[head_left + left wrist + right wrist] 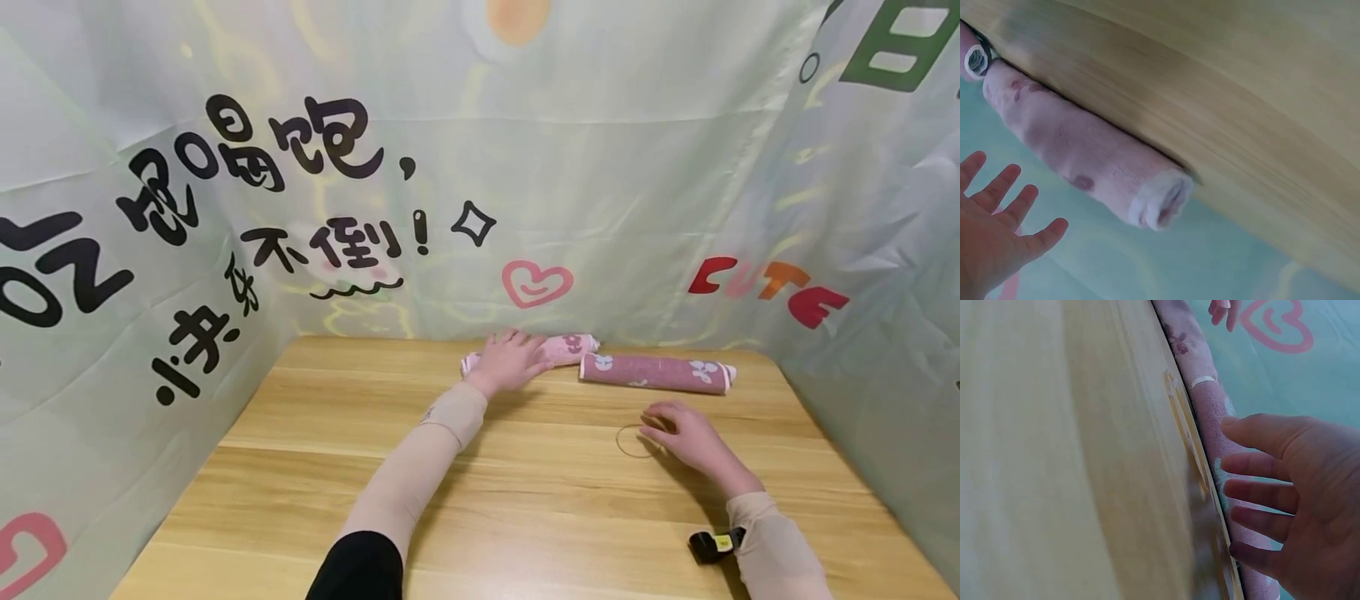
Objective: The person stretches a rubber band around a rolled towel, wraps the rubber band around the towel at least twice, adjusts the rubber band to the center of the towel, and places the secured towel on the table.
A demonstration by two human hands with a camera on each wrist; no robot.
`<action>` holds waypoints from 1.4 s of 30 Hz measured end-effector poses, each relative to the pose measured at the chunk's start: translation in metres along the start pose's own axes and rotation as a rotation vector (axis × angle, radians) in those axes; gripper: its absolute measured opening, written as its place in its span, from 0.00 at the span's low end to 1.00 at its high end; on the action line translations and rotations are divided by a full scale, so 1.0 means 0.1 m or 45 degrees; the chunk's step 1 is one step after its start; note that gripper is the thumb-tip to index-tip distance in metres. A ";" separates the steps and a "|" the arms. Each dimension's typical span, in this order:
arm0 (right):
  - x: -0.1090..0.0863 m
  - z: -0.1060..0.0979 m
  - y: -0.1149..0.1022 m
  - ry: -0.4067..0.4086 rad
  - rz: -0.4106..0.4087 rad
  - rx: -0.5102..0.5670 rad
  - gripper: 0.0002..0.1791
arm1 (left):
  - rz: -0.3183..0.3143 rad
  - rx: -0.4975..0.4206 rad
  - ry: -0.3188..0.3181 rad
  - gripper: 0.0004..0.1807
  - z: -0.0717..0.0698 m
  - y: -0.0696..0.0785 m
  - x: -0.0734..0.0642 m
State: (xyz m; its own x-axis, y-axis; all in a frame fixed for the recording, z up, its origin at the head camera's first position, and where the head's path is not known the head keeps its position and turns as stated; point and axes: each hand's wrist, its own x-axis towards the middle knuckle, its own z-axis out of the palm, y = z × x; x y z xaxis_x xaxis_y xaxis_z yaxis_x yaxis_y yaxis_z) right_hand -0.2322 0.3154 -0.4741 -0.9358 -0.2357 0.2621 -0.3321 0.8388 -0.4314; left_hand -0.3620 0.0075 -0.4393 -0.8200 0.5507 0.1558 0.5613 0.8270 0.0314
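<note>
Black sleeve point(358, 568): came nearest the head camera, ending on the left forearm above a beige under-sleeve.
Wrist device point(708, 546): sat at the right cuff, presumably fixed there to face that hand's work.
Left hand point(510, 362): reached to the back with fingers spread and gripping nothing; it overlapped the pale roll from above, but the left wrist view showed the fingers clear of it, so contact could not be told.
Pale pink roll point(567, 348): lay at the table's back edge, slightly aslant, perhaps set there to leave the front boards free.
Darker pink roll point(654, 373): lay just right of it, their ends nearly meeting, likely lined up to share that edge.
Thin band point(618, 442): formed a loop beside the right thumb, probably placed for easy reach.
Right hand point(693, 442): hovered with fingers loosely bent and thumb apart, suiting a light touch; no firm hold showed.
Table point(525, 483): met the printed backdrop point(622, 208) behind both rolls.
</note>
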 end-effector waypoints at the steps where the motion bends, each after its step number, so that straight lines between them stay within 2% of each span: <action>1: 0.00 0.01 0.01 -0.004 0.001 0.001 0.18 | -0.003 -0.005 -0.006 0.33 0.01 0.01 0.02; 12: -0.02 0.04 0.08 -0.063 0.051 0.020 0.18 | -0.027 0.012 -0.086 0.33 0.09 0.14 0.21; 23: -0.03 0.04 0.08 -0.059 0.081 0.072 0.05 | -0.094 0.049 -0.167 0.35 0.20 0.17 0.34; 28: -0.03 0.04 0.10 -0.067 0.080 0.087 0.07 | -0.152 0.041 -0.200 0.35 0.28 0.17 0.43; 39: -0.04 0.02 0.11 -0.088 0.072 0.063 0.10 | -0.223 -0.005 -0.206 0.33 0.30 0.25 0.46; 42: -0.04 0.02 0.11 -0.095 0.052 0.050 0.11 | -0.221 -0.003 -0.176 0.31 0.33 0.24 0.48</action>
State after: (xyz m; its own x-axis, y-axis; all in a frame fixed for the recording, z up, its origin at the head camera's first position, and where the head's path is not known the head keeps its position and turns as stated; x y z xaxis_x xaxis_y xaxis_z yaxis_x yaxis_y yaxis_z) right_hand -0.2323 0.3247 -0.4821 -0.9544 -0.2390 0.1789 -0.2965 0.8290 -0.4743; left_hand -0.3918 0.0573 -0.4633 -0.9118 0.4104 0.0110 0.4105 0.9106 0.0487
